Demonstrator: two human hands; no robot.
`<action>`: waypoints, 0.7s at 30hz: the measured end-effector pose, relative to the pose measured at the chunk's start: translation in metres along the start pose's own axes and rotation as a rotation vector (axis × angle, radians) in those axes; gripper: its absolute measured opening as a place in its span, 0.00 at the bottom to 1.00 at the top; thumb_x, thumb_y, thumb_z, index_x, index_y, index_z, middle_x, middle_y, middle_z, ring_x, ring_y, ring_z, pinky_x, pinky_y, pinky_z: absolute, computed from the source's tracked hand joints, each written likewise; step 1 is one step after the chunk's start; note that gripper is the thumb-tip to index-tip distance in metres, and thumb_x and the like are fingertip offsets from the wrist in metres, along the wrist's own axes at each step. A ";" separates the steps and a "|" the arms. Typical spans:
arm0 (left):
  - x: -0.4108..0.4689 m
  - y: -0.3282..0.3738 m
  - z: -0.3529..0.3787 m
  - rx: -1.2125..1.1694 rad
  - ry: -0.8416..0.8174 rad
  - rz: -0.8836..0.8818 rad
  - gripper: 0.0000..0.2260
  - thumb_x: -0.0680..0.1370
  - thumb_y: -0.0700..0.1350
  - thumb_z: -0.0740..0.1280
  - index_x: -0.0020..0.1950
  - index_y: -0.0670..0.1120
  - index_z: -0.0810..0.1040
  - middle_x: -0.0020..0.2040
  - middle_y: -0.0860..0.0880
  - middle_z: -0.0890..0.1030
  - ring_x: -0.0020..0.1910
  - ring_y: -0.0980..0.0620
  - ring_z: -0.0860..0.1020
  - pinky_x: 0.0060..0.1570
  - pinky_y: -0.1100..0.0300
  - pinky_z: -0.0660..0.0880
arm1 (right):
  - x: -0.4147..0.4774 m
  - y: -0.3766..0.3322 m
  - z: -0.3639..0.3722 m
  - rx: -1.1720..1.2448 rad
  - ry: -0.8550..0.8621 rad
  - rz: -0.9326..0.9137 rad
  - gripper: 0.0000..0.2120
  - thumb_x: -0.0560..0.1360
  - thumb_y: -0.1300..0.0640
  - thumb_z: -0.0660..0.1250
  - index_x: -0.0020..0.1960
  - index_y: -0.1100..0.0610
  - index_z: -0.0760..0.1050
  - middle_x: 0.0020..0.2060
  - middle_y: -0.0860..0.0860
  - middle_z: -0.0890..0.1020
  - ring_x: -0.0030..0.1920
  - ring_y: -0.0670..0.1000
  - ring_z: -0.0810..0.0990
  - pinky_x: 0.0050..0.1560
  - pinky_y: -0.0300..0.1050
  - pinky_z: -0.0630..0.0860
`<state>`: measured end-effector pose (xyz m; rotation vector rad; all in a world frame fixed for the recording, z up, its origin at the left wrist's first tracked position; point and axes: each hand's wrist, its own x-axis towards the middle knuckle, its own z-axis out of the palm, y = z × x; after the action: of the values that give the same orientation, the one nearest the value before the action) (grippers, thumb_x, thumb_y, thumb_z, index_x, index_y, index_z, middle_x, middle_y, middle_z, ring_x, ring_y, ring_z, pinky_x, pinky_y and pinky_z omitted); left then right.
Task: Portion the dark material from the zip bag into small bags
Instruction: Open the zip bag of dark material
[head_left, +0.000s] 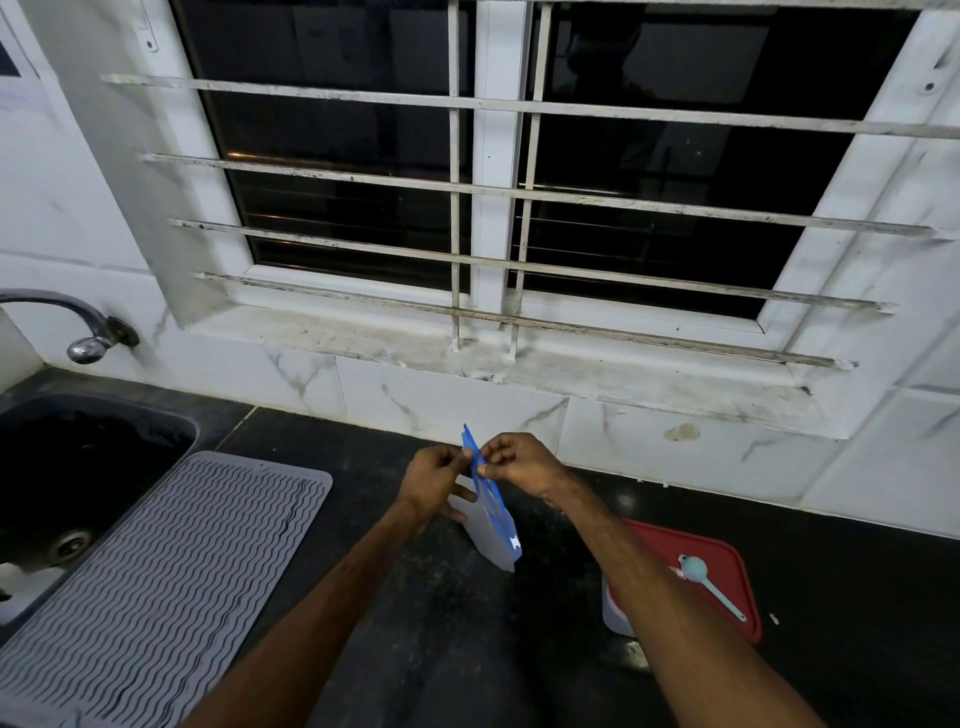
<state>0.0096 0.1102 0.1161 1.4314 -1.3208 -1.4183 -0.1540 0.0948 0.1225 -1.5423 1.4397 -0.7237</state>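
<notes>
The left hand and right hand pinch the top of the upright zip bag. Its seal runs lengthwise between them.

A dark window is filling the view from 10 to 2 o'clock, its black glass sitting behind grimy white bars. A stained sill is running beneath it, above white marble-veined wall tiles. At 9 o'clock a chrome tap is hanging over a black sink. A grey ribbed mat is lying at 7 o'clock on the black speckled desk.
</notes>
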 end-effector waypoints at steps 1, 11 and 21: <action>-0.001 0.001 0.001 0.000 0.004 -0.002 0.14 0.80 0.51 0.67 0.51 0.40 0.79 0.47 0.43 0.84 0.38 0.44 0.85 0.26 0.56 0.78 | 0.000 0.000 0.000 0.001 -0.002 -0.003 0.08 0.71 0.62 0.76 0.44 0.53 0.78 0.43 0.57 0.85 0.48 0.55 0.85 0.54 0.49 0.79; -0.001 0.006 0.003 0.095 0.078 -0.016 0.10 0.81 0.47 0.65 0.50 0.41 0.79 0.46 0.44 0.84 0.35 0.46 0.85 0.28 0.52 0.81 | -0.003 -0.003 0.001 0.012 -0.023 -0.012 0.08 0.71 0.62 0.76 0.43 0.52 0.78 0.38 0.50 0.84 0.44 0.50 0.84 0.54 0.47 0.80; 0.000 0.007 -0.004 0.142 0.015 0.035 0.07 0.81 0.45 0.65 0.50 0.42 0.79 0.45 0.46 0.83 0.37 0.46 0.85 0.26 0.54 0.79 | -0.003 -0.005 -0.002 -0.009 -0.001 0.038 0.06 0.72 0.61 0.74 0.42 0.52 0.78 0.40 0.52 0.85 0.45 0.51 0.84 0.56 0.49 0.80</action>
<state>0.0125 0.1085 0.1231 1.4993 -1.4551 -1.3109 -0.1533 0.0966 0.1282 -1.5183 1.4688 -0.6947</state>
